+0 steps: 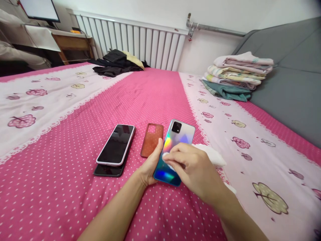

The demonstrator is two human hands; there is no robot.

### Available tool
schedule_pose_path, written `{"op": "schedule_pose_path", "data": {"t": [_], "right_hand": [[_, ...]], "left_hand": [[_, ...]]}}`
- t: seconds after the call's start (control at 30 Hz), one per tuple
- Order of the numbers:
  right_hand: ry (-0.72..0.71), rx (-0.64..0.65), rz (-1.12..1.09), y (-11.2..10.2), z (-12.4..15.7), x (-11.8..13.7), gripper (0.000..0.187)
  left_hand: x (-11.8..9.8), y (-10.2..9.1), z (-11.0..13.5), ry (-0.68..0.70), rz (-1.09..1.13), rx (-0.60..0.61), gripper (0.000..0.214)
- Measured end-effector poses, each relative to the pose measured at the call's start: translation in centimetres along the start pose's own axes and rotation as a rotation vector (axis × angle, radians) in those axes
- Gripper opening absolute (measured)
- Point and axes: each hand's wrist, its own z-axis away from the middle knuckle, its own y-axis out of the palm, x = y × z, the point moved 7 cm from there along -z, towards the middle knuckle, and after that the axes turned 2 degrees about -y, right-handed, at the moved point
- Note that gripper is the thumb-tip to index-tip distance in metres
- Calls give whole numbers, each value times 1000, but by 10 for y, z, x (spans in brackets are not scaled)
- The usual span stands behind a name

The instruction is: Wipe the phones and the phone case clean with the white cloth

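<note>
My left hand grips a shiny blue-silver smartphone by its left side, back face up, camera block at the top. Pinched in the fingers of my right hand is a white tissue, pressed against the phone's back. More white tissue shows behind my right hand; whether it joins the pinched piece I cannot tell. Just left of the phone lies a translucent brown phone case. Farther left, a white-edged smartphone rests screen up on top of a black smartphone.
Everything lies on a pink dotted bedspread. Dark clothes are heaped at the far edge, near a white radiator. Folded fabrics stand stacked at the right, against a grey headboard. A person's sleeve shows by the desk.
</note>
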Motion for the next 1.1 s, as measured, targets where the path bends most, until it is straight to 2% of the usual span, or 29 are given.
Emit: {"op": "schedule_pose_path", "data": {"t": [0.03,0.1,0.2,0.27,0.33,0.43,0.57,0.63,0.7,0.87,0.97,1.1], "right_hand": [[0,25,-6,2,1,1,13],[3,-17,2,0,1,-1,14],[23,-245,81,-15,0,-8,14],[46,-389,146,-24,1,-14,13],[67,-475,188,-29,1,-18,13],[47,-436,161,-25,0,-16,14],[-2,-167,29,-3,-3,-6,15],[-8,-107,7,4,-2,-2,14],[-2,-142,4,6,-2,-1,13],[36,-385,91,-7,-1,-7,13],[37,-520,187,-19,3,-8,13],[64,-611,273,-27,7,-8,13]], "left_hand": [[0,0,0,-11,5,5,74],[-1,-1,0,1,31,-9,72],[-1,3,-1,32,9,-4,69],[4,9,-1,-6,-74,61,77],[8,13,-2,-35,-130,111,83],[6,8,-3,-14,-94,56,76],[1,-4,-3,30,-3,-53,62],[-1,-5,-2,28,-4,-57,63],[-3,-6,-2,44,-9,-81,64],[-3,-7,-3,123,-79,-158,58],[-1,0,-4,188,-224,-111,54],[3,7,-6,212,-388,-33,59]]}}
